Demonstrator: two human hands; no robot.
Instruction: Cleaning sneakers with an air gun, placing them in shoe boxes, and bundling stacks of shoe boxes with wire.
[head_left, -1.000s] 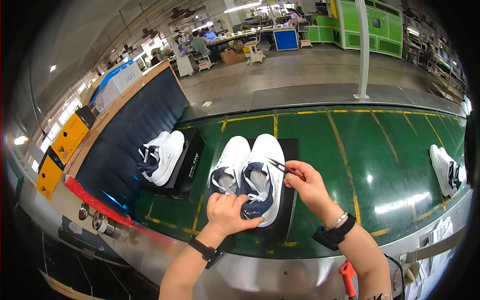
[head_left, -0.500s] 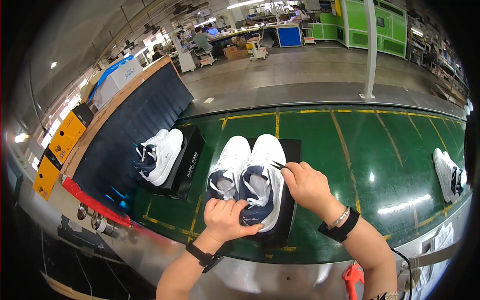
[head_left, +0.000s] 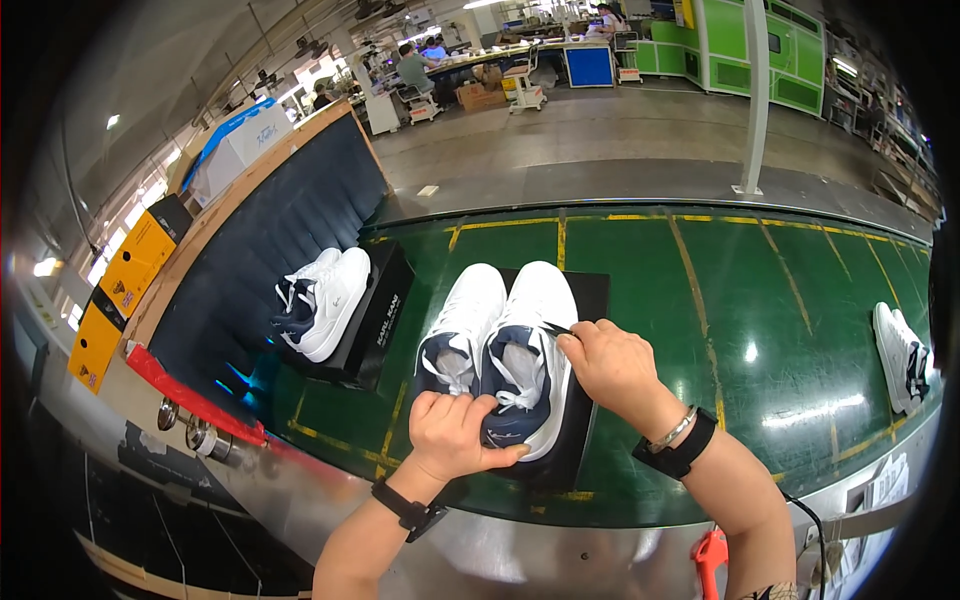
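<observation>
A pair of white sneakers with navy linings, a left sneaker [head_left: 465, 303] and a right sneaker [head_left: 543, 296], lies toes away on a black shoebox [head_left: 590, 300]. My left hand [head_left: 455, 435] is closed at their heels. Its fingers curl over the rims and its thumb presses the back of the right sneaker. My right hand [head_left: 615, 368] pinches a thin black pointed tool [head_left: 554, 328], possibly tweezers. The tip meets the outer side of the right sneaker, near the laces. Most of the tool is hidden in my fingers.
Beneath is a green belt [head_left: 650, 450] with yellow lines. Another white pair [head_left: 333, 300] rests on a box to the left, beside a dark curtained frame [head_left: 270, 215]. More sneakers [head_left: 898, 355] stand far right. A red-handled tool [head_left: 710, 560] is at the near edge.
The view has shifted slightly. Both hands keep their places on the sneakers, and the pointed tool stays at the right sneaker's side.
</observation>
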